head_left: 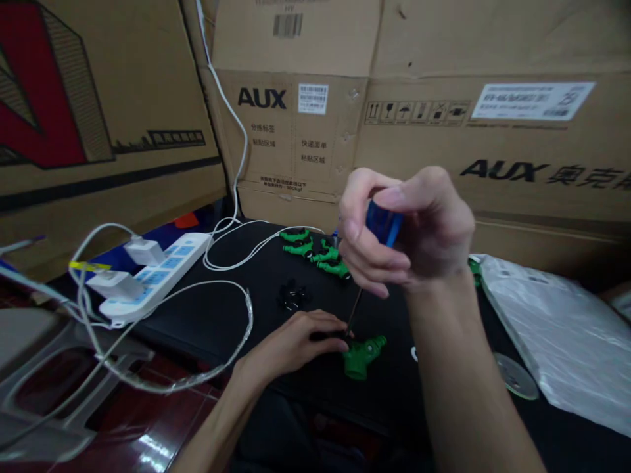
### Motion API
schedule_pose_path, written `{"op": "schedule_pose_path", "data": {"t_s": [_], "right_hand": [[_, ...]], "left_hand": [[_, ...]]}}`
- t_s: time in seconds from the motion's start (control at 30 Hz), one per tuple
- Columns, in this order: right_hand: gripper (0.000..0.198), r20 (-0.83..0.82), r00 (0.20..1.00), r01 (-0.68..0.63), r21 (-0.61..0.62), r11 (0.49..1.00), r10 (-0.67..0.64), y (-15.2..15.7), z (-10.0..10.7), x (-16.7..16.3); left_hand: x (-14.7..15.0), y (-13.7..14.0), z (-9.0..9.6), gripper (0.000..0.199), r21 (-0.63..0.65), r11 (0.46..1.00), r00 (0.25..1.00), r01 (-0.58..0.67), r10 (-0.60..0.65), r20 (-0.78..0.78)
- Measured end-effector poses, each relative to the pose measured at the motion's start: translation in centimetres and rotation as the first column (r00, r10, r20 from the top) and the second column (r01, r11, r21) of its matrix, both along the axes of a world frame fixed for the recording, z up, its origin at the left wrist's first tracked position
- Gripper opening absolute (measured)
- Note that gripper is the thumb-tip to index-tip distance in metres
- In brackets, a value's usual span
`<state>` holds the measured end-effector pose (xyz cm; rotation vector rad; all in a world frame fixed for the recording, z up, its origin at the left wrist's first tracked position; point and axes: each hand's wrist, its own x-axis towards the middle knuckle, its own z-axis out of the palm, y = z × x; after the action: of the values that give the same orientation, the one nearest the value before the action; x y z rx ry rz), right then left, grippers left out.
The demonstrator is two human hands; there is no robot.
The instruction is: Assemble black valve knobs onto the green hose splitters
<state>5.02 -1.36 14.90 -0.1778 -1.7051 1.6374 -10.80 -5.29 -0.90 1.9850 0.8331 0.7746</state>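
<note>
A screwdriver with a blue handle (382, 225) is gripped in my right hand (404, 226), raised above the black tabletop. Its thin dark shaft (354, 311) slants down to the left end of a green Y-shaped hose connector (361, 359). Thumb and fingertips of my left hand (300, 338) close on that same end of the connector, beside the screwdriver tip. The exact contact of the tip is too small and dark to make out. Several small black parts (292, 295) lie in a pile beyond my left hand.
More green connectors (298, 244) lie at the back. A white power strip (162, 276) with plugs and loose white cables is on the left. To the right are a white plastic bag (557, 328) and a clear disc (515, 377). Cardboard boxes (305, 171) wall off the back.
</note>
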Motion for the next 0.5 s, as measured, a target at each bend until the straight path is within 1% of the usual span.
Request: {"op": "schedule_pose_path", "data": {"t_s": [0.03, 0.07, 0.1, 0.13, 0.2, 0.23, 0.3, 0.33, 0.4, 0.43, 0.47, 0.5], "right_hand": [[0.03, -0.044, 0.999, 0.017, -0.034, 0.999, -0.018, 0.3, -0.2, 0.0], [0.029, -0.1, 0.992, 0.067, -0.074, 0.995, -0.074, 0.5, -0.4, -0.1], [0.029, -0.165, 0.974, 0.141, -0.105, 0.984, -0.157, 0.5, -0.7, -0.3], [0.029, -0.222, 0.942, 0.227, -0.127, 0.965, -0.251, 0.4, -1.1, -0.5], [0.027, -0.283, 0.861, 0.399, -0.14, 0.906, -0.423, -0.1, -1.6, -0.9], [0.027, -0.304, 0.809, 0.486, -0.136, 0.863, -0.503, -0.4, -1.8, -1.1], [0.027, -0.321, 0.702, 0.639, -0.11, 0.761, -0.636, -1.0, -2.0, -1.5], [0.028, -0.325, 0.641, 0.71, -0.091, 0.698, -0.695, -1.2, -2.1, -1.8], [0.029, -0.328, 0.499, 0.838, -0.055, 0.543, -0.802, -1.4, -2.2, -2.2], [0.028, -0.319, 0.432, 0.882, -0.046, 0.469, -0.843, -1.4, -2.3, -2.3], [0.028, -0.309, 0.375, 0.911, -0.052, 0.41, -0.874, -1.3, -2.3, -2.4], [0.027, -0.275, 0.392, 0.906, -0.052, 0.421, -0.878, -1.2, -2.4, -2.5]], "left_hand": [[0.0, 0.0, -0.1, 0.021, 0.003, 1.0, 1.0, -0.006, 0.006, 0.002], [0.0, 0.0, -0.2, 0.022, 0.004, 1.0, 1.0, -0.016, 0.016, 0.005], [0.1, 0.0, -0.2, 0.022, 0.003, 1.0, 1.0, -0.027, 0.027, 0.006], [0.1, 0.0, -0.3, 0.023, 0.002, 0.999, 0.999, -0.039, 0.039, 0.002], [0.1, -0.1, -0.3, 0.024, 0.001, 0.998, 0.998, -0.057, 0.057, -0.016], [0.1, -0.2, -0.3, 0.024, -0.002, 0.998, 0.998, -0.064, 0.064, -0.027], [0.1, -0.3, -0.3, 0.023, -0.013, 0.997, 0.996, -0.08, 0.079, -0.037], [0.1, -0.4, -0.2, 0.023, -0.023, 0.996, 0.996, -0.087, 0.086, -0.037], [0.0, -0.5, -0.2, 0.023, -0.038, 0.994, 0.995, -0.1, 0.098, -0.035], [0.0, -0.6, -0.2, 0.023, -0.041, 0.994, 0.994, -0.103, 0.102, -0.036], [0.0, -0.7, -0.1, 0.025, -0.046, 0.993, 0.994, -0.105, 0.104, -0.04], [-0.1, -0.8, -0.1, 0.026, -0.049, 0.993, 0.993, -0.108, 0.106, -0.047]]}}
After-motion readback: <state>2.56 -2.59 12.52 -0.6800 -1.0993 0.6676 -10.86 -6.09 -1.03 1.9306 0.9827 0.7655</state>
